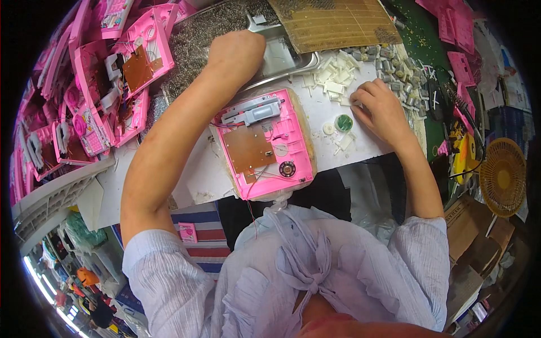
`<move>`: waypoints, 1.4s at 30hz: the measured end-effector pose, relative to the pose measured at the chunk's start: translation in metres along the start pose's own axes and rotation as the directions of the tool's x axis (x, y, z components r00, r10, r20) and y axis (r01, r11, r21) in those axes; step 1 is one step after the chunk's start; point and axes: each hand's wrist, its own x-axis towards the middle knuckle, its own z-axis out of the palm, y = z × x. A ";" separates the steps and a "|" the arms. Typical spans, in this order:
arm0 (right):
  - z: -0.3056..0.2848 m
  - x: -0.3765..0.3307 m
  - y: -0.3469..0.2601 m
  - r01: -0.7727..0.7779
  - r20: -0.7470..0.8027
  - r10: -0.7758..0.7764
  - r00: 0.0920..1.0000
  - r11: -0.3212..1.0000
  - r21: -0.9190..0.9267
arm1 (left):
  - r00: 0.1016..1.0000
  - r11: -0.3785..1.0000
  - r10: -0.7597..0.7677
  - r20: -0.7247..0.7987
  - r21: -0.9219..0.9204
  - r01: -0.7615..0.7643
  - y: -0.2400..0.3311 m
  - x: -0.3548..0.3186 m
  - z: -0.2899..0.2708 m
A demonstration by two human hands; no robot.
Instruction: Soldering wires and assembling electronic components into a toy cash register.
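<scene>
My left hand [238, 53] is curled closed over the left end of a shallow metal tray [290, 69]; its fingertips, and anything between them, are hidden. My right hand [385, 112] rests on the white work surface with fingers bent and thumb apart, its fingertips beside a loose pile of small white plastic pieces [333, 74]; no held thing shows. Between my arms lies an opened pink plastic casing [297, 141] on a wrapped pad, with a brown circuit board [248, 151], a grey plastic mechanism [262, 111], a round black speaker [287, 168] and thin wires.
A heap of small metal screws [194, 42] spreads behind my left arm. Pink casings [93, 107] stack at the left. Cardboard [338, 25] covers the tray's far side. Small motors [397, 73] lie at the right, a green round container [343, 123] near my right hand, a fan [503, 177] far right.
</scene>
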 end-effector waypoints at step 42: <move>-0.028 -0.036 -0.087 0.191 -0.181 -0.087 0.980 0.689 0.699 | 0.984 0.904 0.143 0.106 -0.418 -0.086 0.088 -0.123 -0.023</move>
